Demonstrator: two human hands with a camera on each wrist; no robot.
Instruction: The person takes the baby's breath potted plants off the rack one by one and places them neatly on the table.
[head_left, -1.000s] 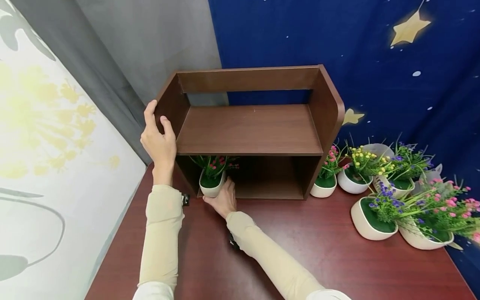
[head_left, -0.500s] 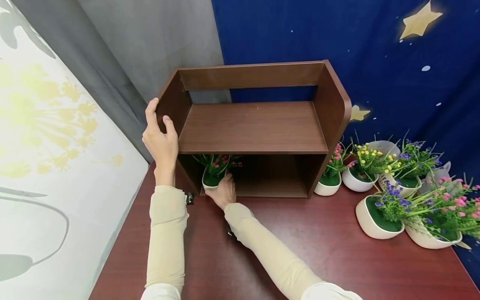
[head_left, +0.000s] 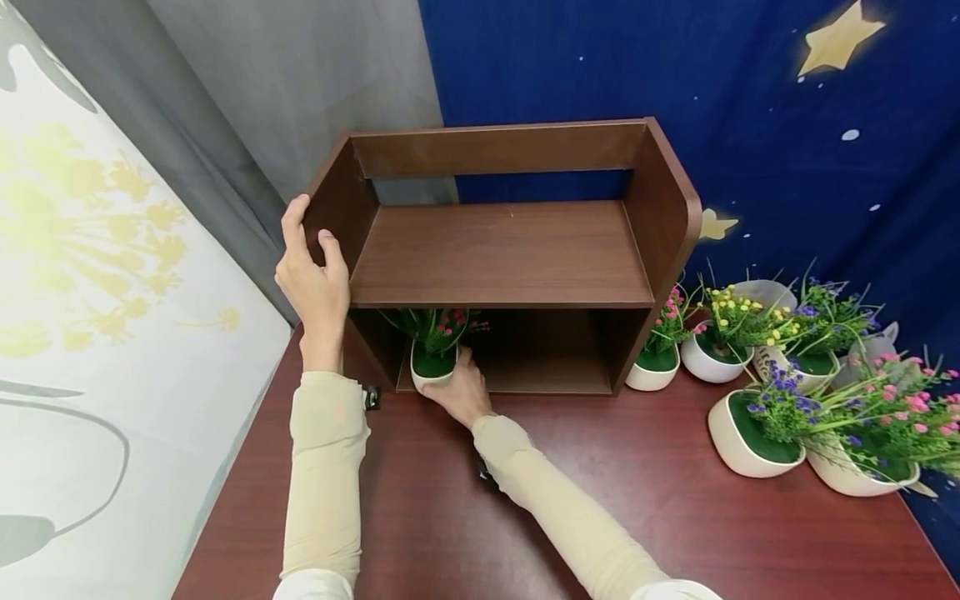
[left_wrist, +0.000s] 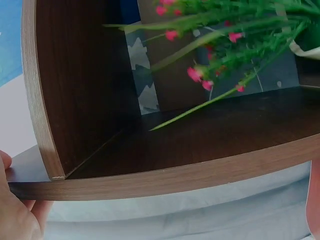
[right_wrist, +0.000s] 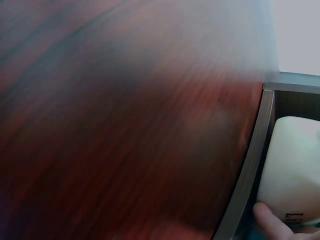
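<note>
A brown two-tier wooden shelf point(head_left: 502, 254) stands on the table. My left hand point(head_left: 315, 287) holds its left side panel, thumb on the inner face and fingers outside. In the lower compartment, near the left end, sits a potted plant point(head_left: 433, 382) with pink flowers in a white pot. My right hand point(head_left: 461, 392) grips that pot from its right and front. The right wrist view shows the white pot point(right_wrist: 292, 170) behind the shelf's front edge, with a fingertip against it. Pink flowers point(left_wrist: 195, 75) hang into the left wrist view. The upper shelf hides the top of the plant.
Several potted plants stand right of the shelf: pink flowers close to its side panel, a yellow one point(head_left: 717, 358), and purple flowers in a white pot point(head_left: 738, 437) nearer the front. The dark red table point(head_left: 660, 483) stretches before the shelf. Curtains hang behind.
With my right hand on it, the potted plant has moved slightly right and deeper into the lower compartment. My left hand has kept its hold on the side panel.
</note>
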